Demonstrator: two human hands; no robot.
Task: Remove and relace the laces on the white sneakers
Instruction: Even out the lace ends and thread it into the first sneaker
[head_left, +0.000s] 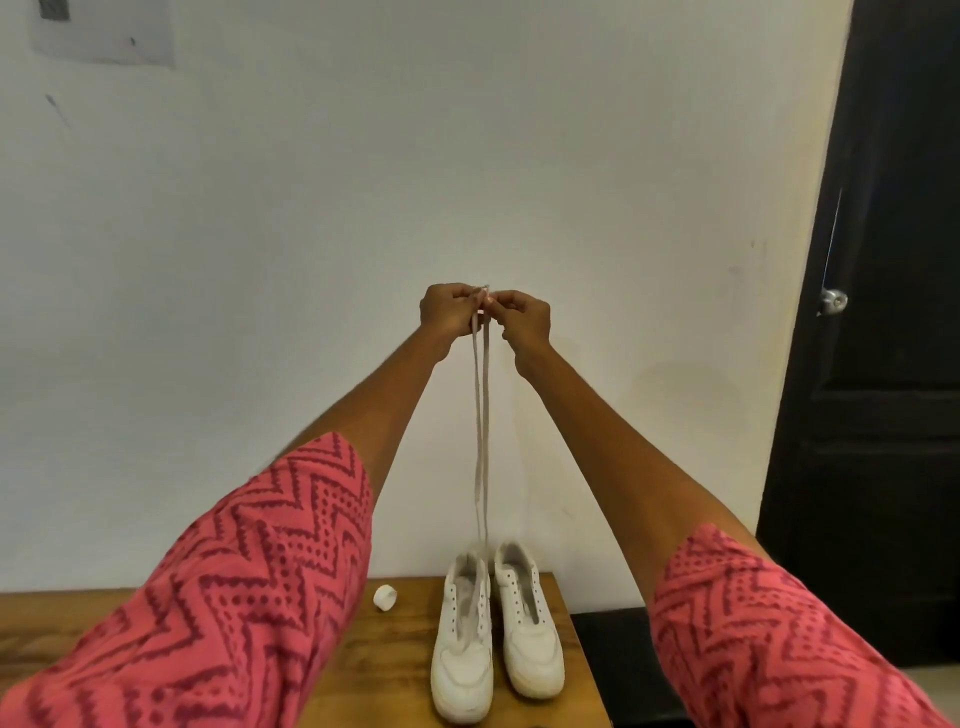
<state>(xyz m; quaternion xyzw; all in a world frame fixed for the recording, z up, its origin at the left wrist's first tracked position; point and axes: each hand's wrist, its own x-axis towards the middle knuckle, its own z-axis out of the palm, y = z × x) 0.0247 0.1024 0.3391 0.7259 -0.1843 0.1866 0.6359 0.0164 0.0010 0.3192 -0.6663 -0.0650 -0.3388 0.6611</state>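
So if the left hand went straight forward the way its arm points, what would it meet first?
Probably the white wall. The left hand holds the lace up, and nothing shows between it and the wall, though depth is unclear.

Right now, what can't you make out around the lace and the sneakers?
- Lace tips: head view, hidden inside the left hand and right hand.
- Lace's lower end at the left sneaker: too blurred to tell which eyelets.
- Table: covered by sleeves, cut off below.

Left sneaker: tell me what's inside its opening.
The left sneaker shows its tongue and a lace running up to both hands. The insole and toe interior are hidden by the upper.
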